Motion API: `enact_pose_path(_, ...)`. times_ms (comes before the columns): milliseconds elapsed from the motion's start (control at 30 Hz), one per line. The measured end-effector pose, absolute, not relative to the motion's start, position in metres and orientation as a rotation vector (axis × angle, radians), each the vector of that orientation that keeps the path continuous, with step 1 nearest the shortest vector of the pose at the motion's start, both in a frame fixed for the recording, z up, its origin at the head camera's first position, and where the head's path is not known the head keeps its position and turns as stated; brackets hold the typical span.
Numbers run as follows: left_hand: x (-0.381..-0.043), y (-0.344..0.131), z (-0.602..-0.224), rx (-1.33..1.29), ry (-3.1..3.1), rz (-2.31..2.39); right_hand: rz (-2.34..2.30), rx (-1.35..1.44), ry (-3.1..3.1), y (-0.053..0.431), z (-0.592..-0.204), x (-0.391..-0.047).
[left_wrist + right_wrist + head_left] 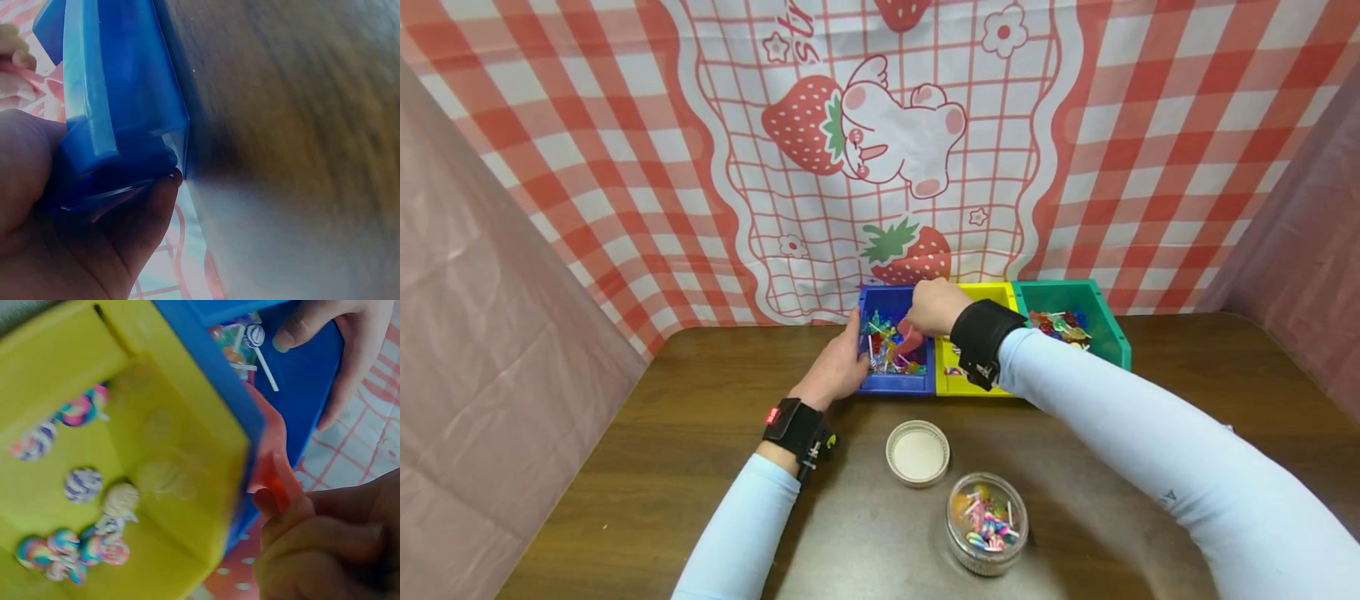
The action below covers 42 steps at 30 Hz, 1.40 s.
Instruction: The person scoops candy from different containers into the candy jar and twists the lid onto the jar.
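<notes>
My right hand (937, 307) grips the handle of a pink scoop (910, 337), whose head dips into the blue bin (891, 385). Small colourful candy-like charms (880, 333) and little lollipops lie in that bin. On its left side, my left hand (837, 364) holds the bin's wall, the thumb over the rim and inside, the fingers against the outside. In the right wrist view, the fingers curl round the scoop handle (284, 469). The yellow bin (206, 519) adjoins the blue one and holds swirl lollipops and wrapped-candy charms (83, 485).
To the right is a green bin (1108, 329) with more charms. Nearer me on the wooden table (700, 433) stand a round white lid (917, 452) and a clear jar (987, 560) partly filled with charms. A checked cloth (625, 150) hangs behind the bins.
</notes>
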State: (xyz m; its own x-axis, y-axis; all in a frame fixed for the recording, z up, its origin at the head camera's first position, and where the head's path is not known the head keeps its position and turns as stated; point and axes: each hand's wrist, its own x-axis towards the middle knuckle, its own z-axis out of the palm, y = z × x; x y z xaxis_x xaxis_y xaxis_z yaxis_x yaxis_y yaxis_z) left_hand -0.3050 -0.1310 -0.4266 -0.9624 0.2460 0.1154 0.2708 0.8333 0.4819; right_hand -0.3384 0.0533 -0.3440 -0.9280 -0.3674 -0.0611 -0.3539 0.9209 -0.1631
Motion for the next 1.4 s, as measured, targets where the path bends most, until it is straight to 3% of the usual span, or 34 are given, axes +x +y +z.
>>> enact_pose_path(233, -0.305, -0.131, -0.426, -0.395, -2.988, -0.792, -0.346, -0.582, 2.941, 0.064, -0.357, -0.330)
enact_pose_path(533, -0.305, -0.131, -0.425, -0.408, -2.970, -0.787, -0.107, -0.765, 3.163, 0.060, -0.379, -0.319)
enact_pose_path(1067, -0.304, -0.128, -0.425, -0.409, -2.972, -0.805, -0.171, -0.926, 3.286, 0.070, -0.391, -0.323)
enact_pose_path(1400, -0.305, -0.128, -0.426, -0.391, -2.971, -0.804, -0.242, -0.807, 3.335, 0.064, -0.391, -0.326)
